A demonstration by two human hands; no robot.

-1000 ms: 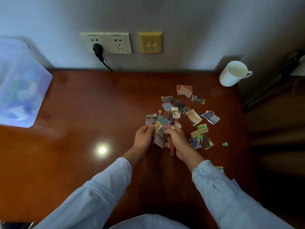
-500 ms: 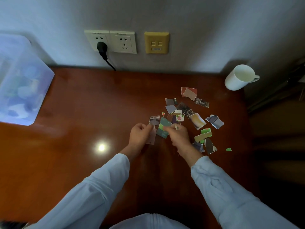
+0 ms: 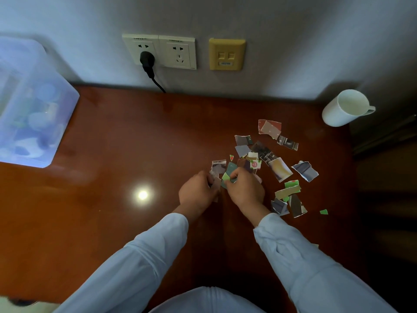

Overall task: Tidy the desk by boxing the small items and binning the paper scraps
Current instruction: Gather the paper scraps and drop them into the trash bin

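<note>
Scraps (image 3: 279, 169) strewn w/o common axis on desk (image 3: 112, 222); both hands (image 3: 222, 190) pinching pieces at pile's near-left edge.

Looked steeply down from head height onto the desk (image 3: 112, 222), facing the wall (image 3: 270, 30) at twelve o'clock. Sat close, with both sleeves entering from six o'clock.
</note>
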